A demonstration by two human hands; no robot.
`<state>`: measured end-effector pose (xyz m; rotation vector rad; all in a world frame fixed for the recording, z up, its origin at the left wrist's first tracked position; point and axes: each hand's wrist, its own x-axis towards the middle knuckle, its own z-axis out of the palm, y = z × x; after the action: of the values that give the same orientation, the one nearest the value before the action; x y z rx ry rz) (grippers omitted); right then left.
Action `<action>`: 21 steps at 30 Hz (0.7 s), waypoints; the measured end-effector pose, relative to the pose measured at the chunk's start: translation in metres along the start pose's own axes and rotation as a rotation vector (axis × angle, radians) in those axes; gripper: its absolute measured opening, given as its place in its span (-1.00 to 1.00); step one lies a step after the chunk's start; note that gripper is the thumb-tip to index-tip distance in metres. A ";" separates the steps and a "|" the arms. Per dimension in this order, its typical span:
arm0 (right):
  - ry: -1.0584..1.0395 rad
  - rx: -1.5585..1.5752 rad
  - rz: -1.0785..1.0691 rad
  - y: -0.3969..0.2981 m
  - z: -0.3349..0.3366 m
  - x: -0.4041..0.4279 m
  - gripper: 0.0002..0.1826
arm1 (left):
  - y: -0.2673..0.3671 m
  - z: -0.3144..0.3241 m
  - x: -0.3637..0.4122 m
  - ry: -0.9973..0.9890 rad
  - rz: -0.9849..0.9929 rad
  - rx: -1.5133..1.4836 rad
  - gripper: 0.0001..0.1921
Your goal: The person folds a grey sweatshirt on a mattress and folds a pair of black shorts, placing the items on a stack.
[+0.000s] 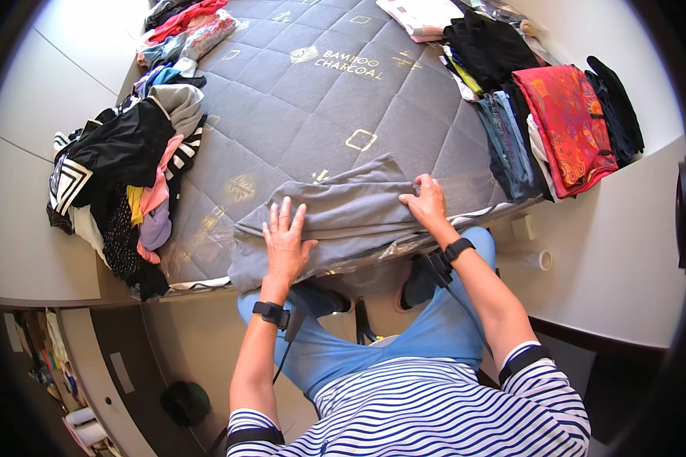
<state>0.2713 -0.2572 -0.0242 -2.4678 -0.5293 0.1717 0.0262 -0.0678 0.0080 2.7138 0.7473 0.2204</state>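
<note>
A grey cloth garment [343, 211] lies wrinkled along the front edge of the quilted mattress [326, 114]. My left hand [287, 243] rests flat on its left part, fingers spread, gripping nothing. At the garment's right end, my right hand [429, 203] pinches the cloth between thumb and fingers. One corner of the cloth points away from me near the middle. Clear plastic film [403, 247] shows along the mattress edge beneath it. How the layers of the garment lie underneath is hidden.
A loose heap of mixed clothes [120, 148] lies on the left. Folded jeans [506, 143], a red patterned garment [566, 125] and black clothes [489, 48] line the right side. More clothes [188, 28] lie at the far left. Cables run from both wrist straps.
</note>
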 end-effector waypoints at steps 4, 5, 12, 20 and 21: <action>-0.138 0.085 0.099 0.005 0.001 -0.004 -0.35 | 0.011 0.004 0.007 0.039 0.063 0.006 -0.26; -0.190 0.119 0.113 0.005 0.003 -0.005 -0.30 | 0.013 0.008 0.012 0.047 0.073 0.023 -0.28; -0.339 0.140 0.156 0.018 0.010 0.004 -0.46 | 0.009 0.037 0.042 -0.122 -0.055 0.132 -0.22; -0.325 0.407 0.159 0.006 -0.005 0.012 -0.49 | 0.017 0.012 0.039 -0.131 -0.086 -0.033 -0.25; -0.330 0.403 0.151 0.003 -0.013 0.018 -0.43 | 0.014 0.010 0.032 -0.128 -0.093 -0.033 -0.25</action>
<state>0.2921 -0.2586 -0.0150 -2.0896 -0.3950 0.6861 0.0626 -0.0651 0.0050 2.6257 0.8230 0.0371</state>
